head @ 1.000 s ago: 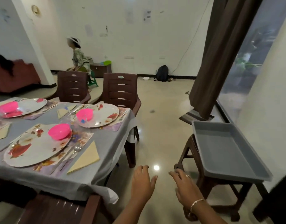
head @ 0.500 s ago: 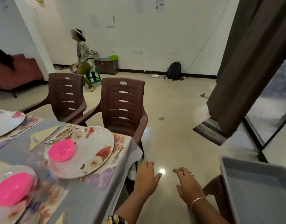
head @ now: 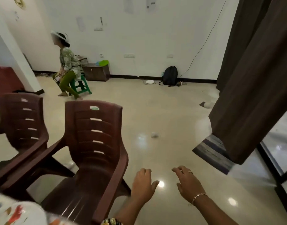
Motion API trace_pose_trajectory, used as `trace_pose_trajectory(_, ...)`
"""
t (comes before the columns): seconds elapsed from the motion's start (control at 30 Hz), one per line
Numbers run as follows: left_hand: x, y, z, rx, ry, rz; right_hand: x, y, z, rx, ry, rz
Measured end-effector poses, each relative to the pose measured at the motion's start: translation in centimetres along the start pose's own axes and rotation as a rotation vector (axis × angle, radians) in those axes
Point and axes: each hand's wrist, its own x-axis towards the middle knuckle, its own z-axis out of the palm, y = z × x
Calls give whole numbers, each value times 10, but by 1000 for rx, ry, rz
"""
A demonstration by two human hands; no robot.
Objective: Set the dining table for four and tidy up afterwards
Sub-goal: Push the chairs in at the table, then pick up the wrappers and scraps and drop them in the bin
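Lower left corner: a slice of a white plate (head: 13,213) with a red, orange and blue flower print, blurred and cut off by the frame edge. Round, judging by the visible arc, so no long axis to name. Probably lying flat, though too smeared to be sure.

Just right of it, a dark brown plastic chair (head: 94,143), seat open toward the lower left, slotted back leaning toward the upper right. At the left edge, a second chair (head: 24,124) of the same make, turned the same way, just beside the first.

Lower middle: left hand (head: 143,186) and right hand (head: 188,184), palms down, side by side but apart, above the floor (head: 164,111). Grip of each slack and holding nothing, fingers loosely bent. A ring (head: 190,172) and a thin bracelet (head: 198,196) on the right.

Glossy cream tiles with bright lamp reflections. White wall (head: 139,38) across the top. Heavy brown curtain (head: 253,78) down the right side, its hem over a striped mat (head: 211,151). Against the wall, a black backpack (head: 170,75) and a low wooden cabinet (head: 97,73). Upper left, a person (head: 66,62) seated on a green stool (head: 82,86), and a red sofa (head: 5,78) at the frame edge.
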Motion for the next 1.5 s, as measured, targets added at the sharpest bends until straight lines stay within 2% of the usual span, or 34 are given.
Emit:
trace_pose_trajectory(0.13, 89, 8, -11, -33, 1, -30, 84, 38, -24, -18, -33, 17)
trace_pose_trajectory(0.4, 287, -17, -18, -162, 21, -152, 291, 91, -28, -102, -130, -69)
trace_pose_trajectory(0.83, 607, -44, -58, -239, -69, -319, 619, 173, -37, -155, -364, -61)
trace_pose_trajectory(1.23, 816, -86, -5, -430, -87, -650, 869, 239, 55, -226, -622, -112)
trace_pose_trajectory(1.33, 855, -106, 36, -476, -92, -741, 916, 247, 111, -256, -683, -152)
trace_pose_trajectory(1.5, 917, -159, 137, -587, -128, -770, 986, 271, 245, -304, -747, -167)
